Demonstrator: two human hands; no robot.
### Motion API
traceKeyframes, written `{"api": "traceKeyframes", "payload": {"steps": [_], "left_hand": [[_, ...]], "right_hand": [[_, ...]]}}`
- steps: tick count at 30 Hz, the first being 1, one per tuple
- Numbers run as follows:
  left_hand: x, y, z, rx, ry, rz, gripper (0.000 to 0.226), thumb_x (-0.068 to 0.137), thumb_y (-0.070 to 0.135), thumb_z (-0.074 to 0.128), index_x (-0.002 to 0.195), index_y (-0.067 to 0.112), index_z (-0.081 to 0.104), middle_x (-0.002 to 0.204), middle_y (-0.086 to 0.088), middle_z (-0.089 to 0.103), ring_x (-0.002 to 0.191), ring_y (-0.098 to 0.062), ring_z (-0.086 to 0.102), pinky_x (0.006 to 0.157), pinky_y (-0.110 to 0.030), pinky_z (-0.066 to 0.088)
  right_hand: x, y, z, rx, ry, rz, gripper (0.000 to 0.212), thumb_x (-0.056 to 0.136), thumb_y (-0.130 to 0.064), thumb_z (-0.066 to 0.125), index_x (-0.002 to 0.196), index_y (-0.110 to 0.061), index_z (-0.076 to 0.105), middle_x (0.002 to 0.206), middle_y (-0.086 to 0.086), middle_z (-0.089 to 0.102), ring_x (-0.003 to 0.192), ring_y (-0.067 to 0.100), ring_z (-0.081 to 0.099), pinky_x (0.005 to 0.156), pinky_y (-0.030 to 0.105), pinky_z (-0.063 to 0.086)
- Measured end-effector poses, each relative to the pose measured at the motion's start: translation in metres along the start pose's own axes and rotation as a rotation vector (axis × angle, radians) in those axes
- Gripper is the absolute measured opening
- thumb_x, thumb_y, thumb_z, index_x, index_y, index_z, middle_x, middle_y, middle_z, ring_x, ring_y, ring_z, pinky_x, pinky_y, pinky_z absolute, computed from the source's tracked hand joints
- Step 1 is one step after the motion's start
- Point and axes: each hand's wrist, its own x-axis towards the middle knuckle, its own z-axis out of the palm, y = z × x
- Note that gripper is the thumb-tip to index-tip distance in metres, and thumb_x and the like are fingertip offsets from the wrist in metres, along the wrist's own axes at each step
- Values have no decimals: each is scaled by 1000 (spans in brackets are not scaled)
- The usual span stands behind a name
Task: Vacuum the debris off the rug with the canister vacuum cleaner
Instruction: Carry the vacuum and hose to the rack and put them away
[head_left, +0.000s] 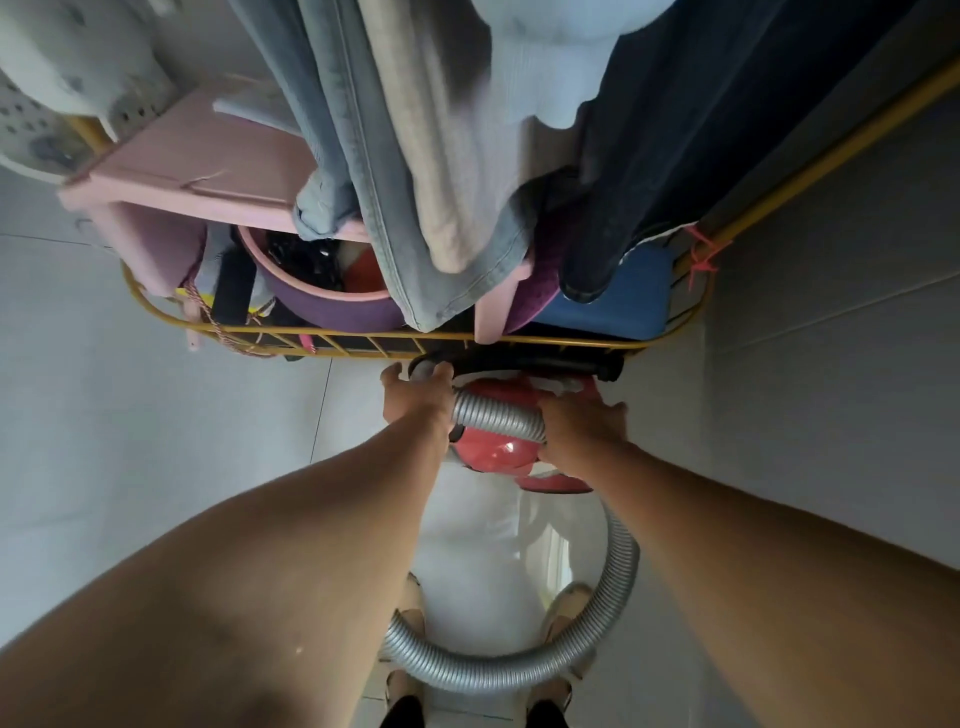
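Here: red canister vacuum (493, 452), glossy rounded shell, with a grey ribbed hose (498, 415) lying across its top. Left hand (418, 395) curls round the hose's far end. Right hand (582, 431) wraps the same hose just beside it, a short bare stretch showing between the two grips. The canister body sits directly beneath both grips on the pale tiled floor (156, 415). Behind the right grip the hose drops and swings back in a wide loop. Just beyond the left grip runs the yellow wire rack (519, 340) rim, hanging clothes (415, 182) above it: tight. Bare floor lies left of the left grip.
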Motion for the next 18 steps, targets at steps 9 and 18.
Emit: {"api": "traceKeyframes", "payload": {"steps": [9,18], "left_hand": [[-1,7,-4,-48,4,-16,55,80,35,62,132,22,46,106,-8,63,97,-30,62,88,-38,50],[-25,9,-25,-4,41,75,34,87,29,53,119,18,60,104,-8,66,91,-27,64,87,-42,55]], "right_hand": [[-2,-7,27,2,186,67,59,79,-33,75,129,-27,46,134,8,50,130,34,36,92,42,47],[-34,-11,15,96,180,-11,34,88,-23,66,120,-27,56,110,3,65,102,25,60,76,31,47]]}}
